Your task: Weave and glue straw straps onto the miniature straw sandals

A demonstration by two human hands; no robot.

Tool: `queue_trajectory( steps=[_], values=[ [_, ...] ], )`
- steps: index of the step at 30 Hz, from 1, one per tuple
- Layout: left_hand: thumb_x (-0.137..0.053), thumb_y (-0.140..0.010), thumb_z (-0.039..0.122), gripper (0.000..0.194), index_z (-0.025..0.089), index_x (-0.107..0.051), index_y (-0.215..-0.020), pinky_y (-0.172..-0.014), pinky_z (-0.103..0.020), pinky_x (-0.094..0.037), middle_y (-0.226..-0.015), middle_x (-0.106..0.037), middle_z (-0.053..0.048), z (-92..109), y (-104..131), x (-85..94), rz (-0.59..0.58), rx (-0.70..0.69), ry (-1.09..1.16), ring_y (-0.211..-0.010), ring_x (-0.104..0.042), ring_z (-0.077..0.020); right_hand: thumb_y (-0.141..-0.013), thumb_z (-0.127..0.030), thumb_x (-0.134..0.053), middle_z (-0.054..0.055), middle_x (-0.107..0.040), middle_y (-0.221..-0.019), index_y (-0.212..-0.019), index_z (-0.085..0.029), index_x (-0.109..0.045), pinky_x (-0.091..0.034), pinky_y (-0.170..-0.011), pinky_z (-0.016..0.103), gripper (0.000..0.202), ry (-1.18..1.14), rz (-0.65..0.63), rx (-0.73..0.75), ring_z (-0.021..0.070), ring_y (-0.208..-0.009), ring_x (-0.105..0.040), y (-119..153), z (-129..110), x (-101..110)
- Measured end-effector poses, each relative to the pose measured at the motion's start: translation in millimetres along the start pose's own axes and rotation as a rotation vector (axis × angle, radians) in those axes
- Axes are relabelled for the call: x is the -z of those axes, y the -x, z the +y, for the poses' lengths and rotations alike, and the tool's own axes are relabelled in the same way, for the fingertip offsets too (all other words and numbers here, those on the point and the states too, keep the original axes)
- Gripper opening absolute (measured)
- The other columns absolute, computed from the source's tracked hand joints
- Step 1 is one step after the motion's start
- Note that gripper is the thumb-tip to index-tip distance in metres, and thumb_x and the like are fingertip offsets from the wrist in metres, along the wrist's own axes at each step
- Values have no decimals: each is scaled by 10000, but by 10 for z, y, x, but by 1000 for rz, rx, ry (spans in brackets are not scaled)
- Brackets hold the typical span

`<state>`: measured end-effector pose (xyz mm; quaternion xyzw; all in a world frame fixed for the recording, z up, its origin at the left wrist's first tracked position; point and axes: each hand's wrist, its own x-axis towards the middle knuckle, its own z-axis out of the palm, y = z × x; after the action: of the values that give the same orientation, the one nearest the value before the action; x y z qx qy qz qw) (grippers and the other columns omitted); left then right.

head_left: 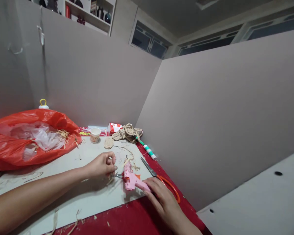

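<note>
My right hand (163,199) is closed round the handle of a pink hot glue gun (129,179), which is tilted over the white board (88,199). Thumb and fingers of my left hand (103,165) are pinched together just left of the gun; what they hold, if anything, is too small to make out. Low between my left fingers and the gun, a thin grey metal piece (117,175) shows. Beside my right hand lie scissors (171,187) with orange handles. Straw-coloured fibre strands (127,153) are scattered behind the gun.
A red plastic bag (39,114) with fibre scraps fills the left side. At the back stand a paper cup (95,134), an oval woven piece (108,142), more woven pieces (128,132) and a red-white box (114,128). A green-white striped stick (150,152) lies along the right partition (210,114).
</note>
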<state>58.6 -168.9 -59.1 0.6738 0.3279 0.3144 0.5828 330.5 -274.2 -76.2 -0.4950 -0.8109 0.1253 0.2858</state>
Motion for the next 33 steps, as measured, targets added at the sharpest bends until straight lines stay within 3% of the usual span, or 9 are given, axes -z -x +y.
queue_trajectory(
  steps=[3,6,9,13,17,21,23,27,33],
  values=[
    [-666,-712,421,343,210,-403,-773,-433,-182,-369,-531,-593,57,33,-38,101,72,11,28,-396,-496,-75,-940,-329,-503,79,-615,-1057,-1121,-285,-633,-461,-865,381,227,-133,5,-36,238,-971,-570,26,-10,5],
    [-602,-778,487,337,207,-419,-821,-423,-178,-369,-616,-646,29,83,-14,147,132,30,26,-401,-513,-71,-924,-355,-543,49,-610,-939,-1002,-241,-656,-458,-805,331,178,-422,6,-162,205,-878,-572,51,-14,-25],
    [-553,-807,555,376,200,-439,-855,-424,-194,-391,-745,-714,-39,154,71,4,78,48,24,-417,-557,-85,-904,-415,-569,12,-577,-774,-898,-192,-651,-451,-632,264,238,-921,19,-322,134,-644,-535,61,-14,-106],
    [-634,-777,508,376,208,-436,-886,-431,-196,-395,-716,-710,-18,271,141,-321,1,3,119,-414,-544,-82,-838,-426,-663,38,-619,-832,-938,-167,-659,-443,-543,234,278,-1376,57,-383,110,-587,-527,55,-21,-227],
    [-644,-784,470,338,199,-448,-829,-421,-193,-376,-610,-654,22,368,118,-415,124,-99,159,-403,-519,-81,-822,-404,-685,38,-615,-793,-907,-160,-669,-453,-513,232,258,-1453,58,-386,109,-560,-518,79,-42,-266],
    [-622,-809,428,330,198,-495,-1010,-453,-185,-385,-598,-637,45,338,72,-142,454,-225,115,-429,-502,-76,-810,-435,-688,31,-607,-830,-968,-196,-670,-444,-487,214,287,-1522,139,-385,106,-575,-509,145,-25,-246],
    [-618,-797,447,379,209,-498,-1066,-462,-183,-395,-592,-619,59,239,49,41,610,-190,70,-440,-493,-77,-805,-461,-686,27,-615,-830,-977,-208,-668,-436,-480,201,307,-1523,178,-377,101,-575,-514,170,-1,-232],
    [-654,-734,437,405,189,-505,-1017,-415,-181,-369,-538,-584,65,-57,28,258,658,-80,36,-404,-466,-85,-810,-413,-702,27,-626,-713,-898,-156,-674,-414,-453,180,273,-1494,170,-381,78,-493,-508,176,22,-214],
    [-626,-728,412,382,178,-506,-1005,-421,-207,-406,-523,-579,62,-298,41,248,619,21,2,-390,-469,-92,-848,-368,-671,52,-679,-792,-979,-161,-664,-469,-474,198,245,-1431,209,-405,106,-541,-593,167,-17,-189]
  ],
)
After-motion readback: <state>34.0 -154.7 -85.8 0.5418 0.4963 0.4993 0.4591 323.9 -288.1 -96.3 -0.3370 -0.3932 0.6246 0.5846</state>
